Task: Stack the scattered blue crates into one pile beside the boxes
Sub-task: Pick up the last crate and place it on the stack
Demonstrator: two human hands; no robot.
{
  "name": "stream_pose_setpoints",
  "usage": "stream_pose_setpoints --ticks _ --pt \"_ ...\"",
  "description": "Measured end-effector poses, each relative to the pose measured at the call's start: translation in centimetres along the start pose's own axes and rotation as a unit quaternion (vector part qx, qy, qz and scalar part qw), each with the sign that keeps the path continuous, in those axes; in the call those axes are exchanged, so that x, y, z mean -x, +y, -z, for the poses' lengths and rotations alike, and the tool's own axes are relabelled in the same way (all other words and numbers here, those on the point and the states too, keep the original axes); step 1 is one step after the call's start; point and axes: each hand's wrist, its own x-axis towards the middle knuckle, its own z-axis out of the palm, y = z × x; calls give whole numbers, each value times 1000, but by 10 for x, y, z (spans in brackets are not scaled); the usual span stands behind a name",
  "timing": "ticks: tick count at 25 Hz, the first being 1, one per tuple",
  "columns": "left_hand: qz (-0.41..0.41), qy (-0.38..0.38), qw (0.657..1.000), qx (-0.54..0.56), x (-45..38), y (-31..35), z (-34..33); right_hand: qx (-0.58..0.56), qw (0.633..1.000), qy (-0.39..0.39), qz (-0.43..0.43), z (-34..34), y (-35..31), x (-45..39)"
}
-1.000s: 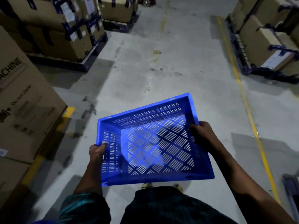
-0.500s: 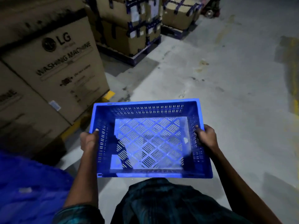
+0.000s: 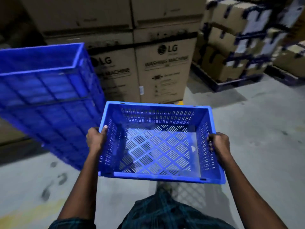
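Blue crate (image 3: 158,142) was held in mid-air at centre frame, open side up, approx level, above the concrete floor (image 3: 257,146). Left hand (image 3: 95,139) gripped the crate's 9 o'clock wall, thumb hooked over the rim, other fingers outside & hidden. Right hand (image 3: 219,144) gripped the 3 o'clock wall, fingers curled into the handle slot. Crate was empty; slotted base & walls let the floor show thru.

At 10 o'clock from the held crate stood a pile of blue crates (image 3: 46,96), taller than the held one, top crate's rim open; appeared tilted in this wide-angle view. The held crate was just beside the pile, not touching as far as I could tell.

At 12 o'clock, behind both, stacked cardboard boxes (image 3: 161,70) marked LG washing machine, pile's far side close to them. At 2 o'clock, smaller taped cartons (image 3: 234,47) on a dark pallet (image 3: 231,83), blurred. Footprint marks (image 3: 56,182) on floor at 8 o'clock.
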Motion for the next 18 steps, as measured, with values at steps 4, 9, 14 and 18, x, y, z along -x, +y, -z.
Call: stream_pose_setpoints --ticks 4,9,14,18 --pt "81 102 991 39 47 -61 80 0 995 -89 36 -55 -3 37" --pt "109 222 967 63 89 -120 176 4 980 -188 61 -131 -19 87" --pt "142 262 952 71 82 -166 257 -13 968 -234 90 -203 -46 151" --pt "106 286 950 61 58 -188 331 -49 949 -291 106 -242 -86 206"
